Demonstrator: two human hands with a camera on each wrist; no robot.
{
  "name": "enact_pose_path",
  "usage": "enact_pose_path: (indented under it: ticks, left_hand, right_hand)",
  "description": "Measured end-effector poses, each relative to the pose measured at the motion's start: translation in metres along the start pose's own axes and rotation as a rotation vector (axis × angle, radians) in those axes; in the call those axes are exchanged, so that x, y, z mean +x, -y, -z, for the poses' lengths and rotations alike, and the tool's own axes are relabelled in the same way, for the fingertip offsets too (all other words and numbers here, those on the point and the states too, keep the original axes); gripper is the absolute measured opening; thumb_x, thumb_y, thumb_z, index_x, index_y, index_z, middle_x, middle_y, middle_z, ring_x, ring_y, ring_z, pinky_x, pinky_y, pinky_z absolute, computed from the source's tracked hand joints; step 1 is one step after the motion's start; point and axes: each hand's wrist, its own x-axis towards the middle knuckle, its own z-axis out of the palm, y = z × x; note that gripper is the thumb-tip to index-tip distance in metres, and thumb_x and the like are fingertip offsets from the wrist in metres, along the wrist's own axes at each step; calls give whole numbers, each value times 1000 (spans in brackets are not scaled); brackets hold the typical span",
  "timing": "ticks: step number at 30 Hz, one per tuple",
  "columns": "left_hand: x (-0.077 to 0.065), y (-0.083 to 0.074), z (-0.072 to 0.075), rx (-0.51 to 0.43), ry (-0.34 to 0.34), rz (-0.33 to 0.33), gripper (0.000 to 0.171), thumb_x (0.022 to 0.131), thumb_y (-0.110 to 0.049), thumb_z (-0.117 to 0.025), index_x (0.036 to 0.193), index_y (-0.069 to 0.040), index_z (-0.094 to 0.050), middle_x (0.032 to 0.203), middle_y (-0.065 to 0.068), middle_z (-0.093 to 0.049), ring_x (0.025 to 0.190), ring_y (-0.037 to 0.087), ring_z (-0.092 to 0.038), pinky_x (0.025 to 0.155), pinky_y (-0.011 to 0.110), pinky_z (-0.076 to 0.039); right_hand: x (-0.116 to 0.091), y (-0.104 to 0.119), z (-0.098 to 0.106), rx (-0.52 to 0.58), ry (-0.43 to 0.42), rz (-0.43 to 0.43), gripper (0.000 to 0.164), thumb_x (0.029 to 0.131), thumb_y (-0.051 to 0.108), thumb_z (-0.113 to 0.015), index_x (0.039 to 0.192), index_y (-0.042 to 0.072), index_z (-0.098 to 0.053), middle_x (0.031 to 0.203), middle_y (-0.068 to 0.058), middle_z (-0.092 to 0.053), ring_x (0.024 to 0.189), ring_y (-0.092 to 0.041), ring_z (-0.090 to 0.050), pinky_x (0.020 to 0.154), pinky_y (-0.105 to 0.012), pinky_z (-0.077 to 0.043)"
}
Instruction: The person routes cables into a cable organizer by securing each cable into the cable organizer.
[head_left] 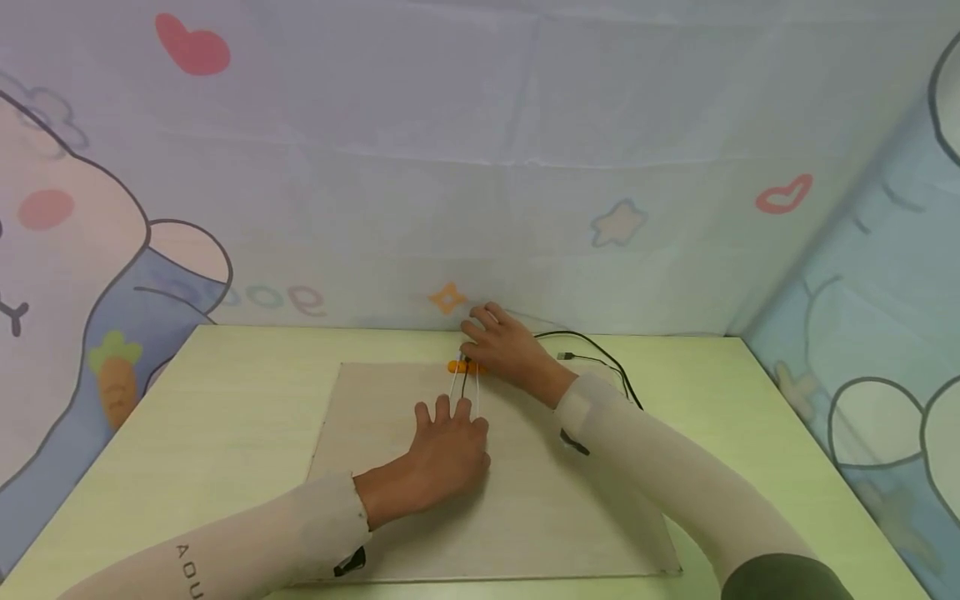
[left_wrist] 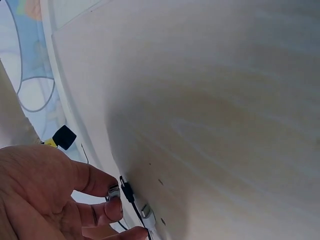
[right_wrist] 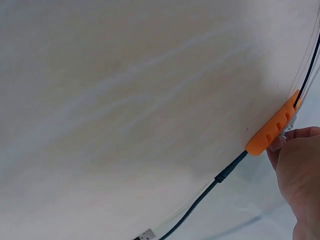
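An orange cable holder [head_left: 453,367] with notches lies at the far edge of the board, and several cables run from it toward me. My left hand [head_left: 450,454] is over the board in front of it. In the left wrist view, that thumb and finger pinch a metal USB plug [left_wrist: 113,192]. Beside it are a black cable plug [left_wrist: 127,190] and a white plug [left_wrist: 147,215]. My right hand [right_wrist: 302,175] is at the orange holder [right_wrist: 270,131], its fingertips pinching a whitish cable end partly hidden behind the holder. A black cable [right_wrist: 197,202] passes out from the holder's near end.
A wooden board [head_left: 570,533] lies on the pale yellow-green table [head_left: 240,400]. Right of the holder lie a USB plug [head_left: 566,356] on a thin dark cable and a thicker black cable [head_left: 600,346]. A printed cloth backdrop [head_left: 390,208] stands behind the table.
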Motion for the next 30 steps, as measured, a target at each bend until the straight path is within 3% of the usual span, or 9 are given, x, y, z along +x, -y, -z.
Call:
enact_pose_path:
  ticks: [3, 8, 14, 15, 17, 21, 30]
  left_hand:
    - [7, 8, -24, 8, -52, -21, 16, 98, -24, -76, 95, -10, -70, 107, 14, -58, 102, 39, -47, 88, 63, -37]
    - [5, 3, -11, 16, -13, -8, 16, 100, -24, -77, 100, -8, -73, 110, 14, -58, 106, 39, -50, 92, 63, -38]
    - [10, 9, -25, 51, -22, -24, 21, 103, -32, -75, 105, -11, -75, 113, 13, -57, 108, 39, -51, 95, 64, -39]
    - [8, 8, -23, 52, -21, -26, 21, 104, -31, -74, 105, -10, -75, 113, 13, -58, 108, 40, -51, 95, 64, -39]
    - [-2, -6, 5, 39, 9, -13, 18, 102, -25, -76, 102, -7, -75, 111, 14, -58, 106, 39, -52, 95, 63, -41]
    - [-5, -12, 17, 50, 19, -13, 17, 103, -22, -75, 99, -6, -74, 114, 15, -60, 109, 38, -53, 97, 62, -42]
    - [2, -7, 9, 29, 56, -4, 18, 104, -23, -72, 99, -6, -74, 119, 16, -58, 113, 41, -52, 100, 66, -41]
  right_hand:
    - [1, 0, 1, -21, -11, 14, 15, 106, 27, -81, 119, 33, -76, 140, 4, -67, 145, -27, -54, 126, -43, -42]
    - [1, 2, 1, -66, 15, 28, 14, 107, 28, -79, 120, 34, -77, 140, 4, -66, 149, -27, -51, 128, -44, -40]
    - [2, 4, 2, -86, 62, 13, 16, 107, 26, -80, 121, 34, -77, 142, 5, -64, 152, -27, -49, 130, -45, -37]
    - [2, 4, 2, -86, 69, 9, 16, 107, 26, -80, 121, 34, -77, 142, 5, -63, 152, -27, -48, 130, -45, -37]
    - [2, 5, 3, -82, 83, 5, 16, 107, 26, -80, 121, 34, -77, 143, 5, -63, 153, -27, -47, 130, -45, -36]
    - [4, 6, 6, -67, 118, -4, 17, 108, 27, -78, 124, 34, -78, 145, 6, -63, 155, -28, -45, 132, -46, -35]
    - [7, 7, 10, -46, 150, -32, 17, 108, 28, -77, 123, 37, -78, 143, 8, -63, 154, -26, -45, 132, -45, -34]
